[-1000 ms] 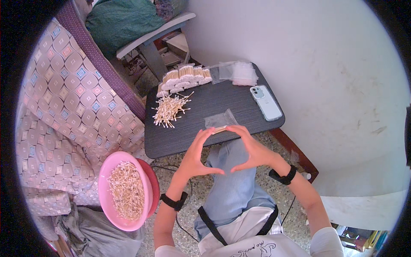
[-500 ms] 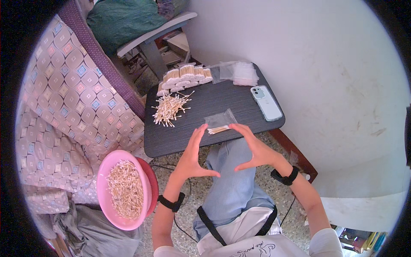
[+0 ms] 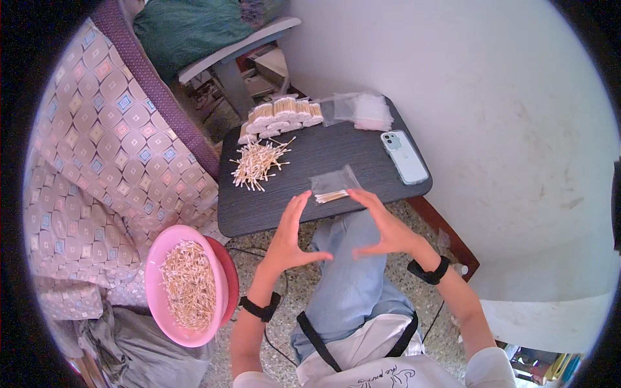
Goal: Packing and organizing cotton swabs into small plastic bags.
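Observation:
My left hand [image 3: 290,236] and my right hand [image 3: 386,227] hover at the near edge of a dark table, fingers straight and thumbs spread toward each other, with nothing held. Between their fingertips a small clear plastic bag [image 3: 336,179] lies flat on the table. A few cotton swabs [image 3: 331,196] rest in or on its near end; which one I cannot tell. Left of the bag is a loose pile of cotton swabs [image 3: 257,163]. Behind that pile, bundles of bagged cotton swabs [image 3: 283,115] are stacked. Whether my fingertips touch the bag is unclear.
On the dark table [image 3: 255,210], a stack of clear bags [image 3: 372,111] sits at the far right, with a white phone [image 3: 405,157] nearer. A pink basin [image 3: 155,284] full of swabs stands lower left. A white wall [image 3: 498,129] rises at the right; patterned fabric [image 3: 110,142] hangs left.
Both hands hold nearly the same spread pose beside the bag. The whole view has shifted very slightly; nothing has been picked up or put down.

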Demonstrator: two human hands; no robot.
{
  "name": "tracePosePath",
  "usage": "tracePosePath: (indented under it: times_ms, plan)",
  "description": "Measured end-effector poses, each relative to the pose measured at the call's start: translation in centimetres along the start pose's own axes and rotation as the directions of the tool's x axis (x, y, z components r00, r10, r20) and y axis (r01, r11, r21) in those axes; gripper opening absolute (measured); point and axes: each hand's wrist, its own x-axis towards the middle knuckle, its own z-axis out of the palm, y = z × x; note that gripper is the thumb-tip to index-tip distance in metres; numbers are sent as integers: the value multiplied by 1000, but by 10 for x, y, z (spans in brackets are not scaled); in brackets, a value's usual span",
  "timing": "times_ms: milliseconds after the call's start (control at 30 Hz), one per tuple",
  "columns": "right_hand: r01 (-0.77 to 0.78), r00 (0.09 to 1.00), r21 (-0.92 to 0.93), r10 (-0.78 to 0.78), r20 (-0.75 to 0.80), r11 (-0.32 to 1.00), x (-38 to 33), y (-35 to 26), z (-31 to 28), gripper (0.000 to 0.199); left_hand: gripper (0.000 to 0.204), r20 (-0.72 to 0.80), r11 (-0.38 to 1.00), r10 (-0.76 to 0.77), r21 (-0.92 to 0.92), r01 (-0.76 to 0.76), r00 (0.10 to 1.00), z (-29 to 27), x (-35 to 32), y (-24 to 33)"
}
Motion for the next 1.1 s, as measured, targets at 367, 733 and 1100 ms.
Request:
tracePosePath:
  times_ms: [367, 733, 1100]
  plan:
    - [-27, 1000, -563, 19, -20, 826, -41, 29, 61, 13, 88, -434, 825, -122, 456, 335, 892, -28, 5, -109]
    - [-69, 998, -552, 60, -33, 831, -31, 25, 53, 14, 57, -452, 681, -246, 549, 485, 857, -20, 23, -167]
    - [-87, 993, -591, 115, 10, 802, 53, 83, 41, 27, 39, -501, 704, -194, 528, 475, 844, -17, 25, -162]
